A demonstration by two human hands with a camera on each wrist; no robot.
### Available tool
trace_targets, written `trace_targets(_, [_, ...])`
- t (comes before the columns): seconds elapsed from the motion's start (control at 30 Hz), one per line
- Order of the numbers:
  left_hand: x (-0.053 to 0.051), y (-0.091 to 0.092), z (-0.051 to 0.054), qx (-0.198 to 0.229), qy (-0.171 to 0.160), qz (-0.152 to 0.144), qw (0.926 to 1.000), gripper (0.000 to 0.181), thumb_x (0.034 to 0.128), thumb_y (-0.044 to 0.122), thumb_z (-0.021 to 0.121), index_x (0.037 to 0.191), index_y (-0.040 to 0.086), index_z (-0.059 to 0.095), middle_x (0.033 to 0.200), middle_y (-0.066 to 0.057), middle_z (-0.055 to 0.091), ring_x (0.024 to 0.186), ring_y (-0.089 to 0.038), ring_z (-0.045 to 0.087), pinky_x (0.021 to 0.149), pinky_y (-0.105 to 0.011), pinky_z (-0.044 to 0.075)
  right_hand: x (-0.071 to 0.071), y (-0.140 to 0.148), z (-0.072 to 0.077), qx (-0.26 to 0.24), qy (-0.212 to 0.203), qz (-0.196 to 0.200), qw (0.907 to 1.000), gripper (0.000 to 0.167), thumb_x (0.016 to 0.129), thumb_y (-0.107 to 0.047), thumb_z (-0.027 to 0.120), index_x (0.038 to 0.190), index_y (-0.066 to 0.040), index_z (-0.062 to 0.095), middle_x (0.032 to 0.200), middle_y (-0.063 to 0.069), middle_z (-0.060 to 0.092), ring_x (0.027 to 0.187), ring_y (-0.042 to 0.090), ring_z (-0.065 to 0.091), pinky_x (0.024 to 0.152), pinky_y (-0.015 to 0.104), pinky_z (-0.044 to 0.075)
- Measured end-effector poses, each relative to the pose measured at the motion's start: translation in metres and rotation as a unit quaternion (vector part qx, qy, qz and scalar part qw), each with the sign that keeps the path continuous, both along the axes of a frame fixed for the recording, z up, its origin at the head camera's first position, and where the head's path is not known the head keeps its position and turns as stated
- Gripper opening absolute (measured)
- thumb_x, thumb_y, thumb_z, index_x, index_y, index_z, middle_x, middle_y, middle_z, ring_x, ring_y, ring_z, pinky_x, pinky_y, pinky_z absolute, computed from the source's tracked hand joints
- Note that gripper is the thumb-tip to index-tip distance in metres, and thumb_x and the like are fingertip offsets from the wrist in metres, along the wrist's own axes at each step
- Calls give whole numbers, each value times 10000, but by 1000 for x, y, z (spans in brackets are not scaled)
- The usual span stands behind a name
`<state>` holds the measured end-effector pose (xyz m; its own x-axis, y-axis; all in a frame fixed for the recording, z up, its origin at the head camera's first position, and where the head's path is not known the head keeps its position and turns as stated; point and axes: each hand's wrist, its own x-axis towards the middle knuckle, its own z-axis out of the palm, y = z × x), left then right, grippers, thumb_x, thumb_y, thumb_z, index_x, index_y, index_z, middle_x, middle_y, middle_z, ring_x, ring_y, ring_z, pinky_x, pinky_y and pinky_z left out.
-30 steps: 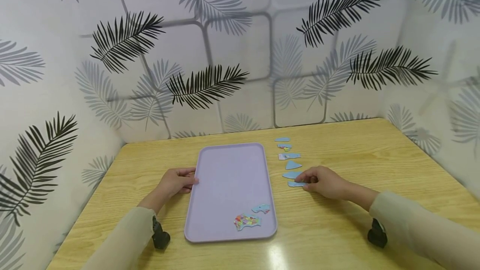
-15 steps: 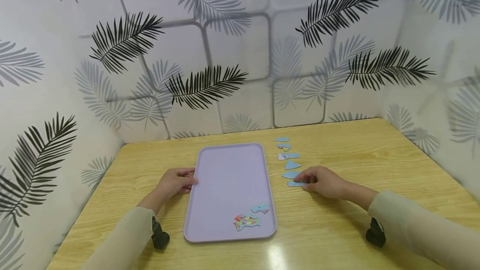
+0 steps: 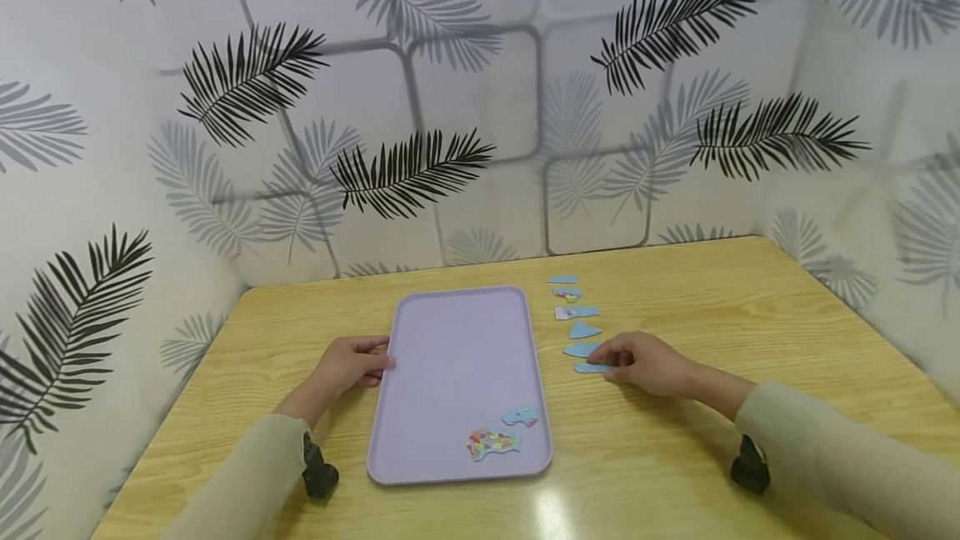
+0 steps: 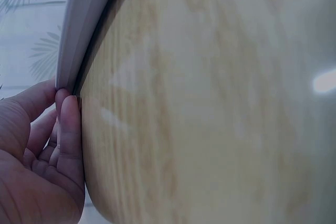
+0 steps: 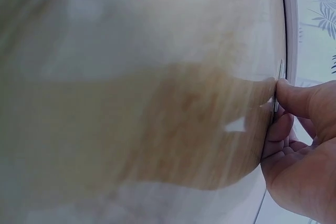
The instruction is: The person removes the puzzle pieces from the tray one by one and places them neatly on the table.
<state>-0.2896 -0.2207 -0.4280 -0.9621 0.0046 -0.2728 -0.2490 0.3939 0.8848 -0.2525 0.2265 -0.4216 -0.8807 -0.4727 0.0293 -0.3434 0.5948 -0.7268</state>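
Observation:
A lilac rectangular tray (image 3: 457, 373) lies on the table in the head view. My left hand (image 3: 347, 367) holds its left rim, thumb over the edge and fingers at the side; the left wrist view shows the rim (image 4: 86, 30) between thumb and fingertips. Beside the tray's right side, my right hand (image 3: 651, 363) pinches the end of a narrow light-blue puzzle piece (image 3: 588, 368), which lies flat at the front of a column of pieces. Just behind it is a pointed blue puzzle piece (image 3: 579, 349), partly covered by my fingers. In the right wrist view the pinched piece (image 5: 276, 100) shows edge-on.
Inside the tray's near right corner lie a multicoloured puzzle piece (image 3: 493, 443) and a smaller blue one (image 3: 521, 416). More pieces run toward the back, including a blue triangular piece (image 3: 584, 330). The wooden table (image 3: 697, 290) meets a leaf-patterned wall (image 3: 480, 190).

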Motion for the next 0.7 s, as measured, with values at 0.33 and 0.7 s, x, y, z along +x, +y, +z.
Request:
trace_targets(0.33, [0, 0, 0, -7, 3, 13, 10000, 510, 864, 58, 738, 1347, 25, 577, 972, -90, 677, 699, -128, 647, 607, -252, 559, -3, 3, 1, -136, -277, -13, 9995, 247, 868, -56, 725, 1111, -17, 700, 988, 41, 657, 812, 175, 476, 673, 248, 430])
trace_targets(0.7, [0, 0, 1, -23, 12, 36, 10000, 521, 853, 54, 748, 1345, 31, 581, 993, -97, 682, 703, -134, 646, 610, -255, 559, -2, -1, 8, -412, -331, -21, 9986, 288, 871, -49, 722, 1153, -10, 684, 896, 57, 591, 744, 197, 469, 598, 243, 421])
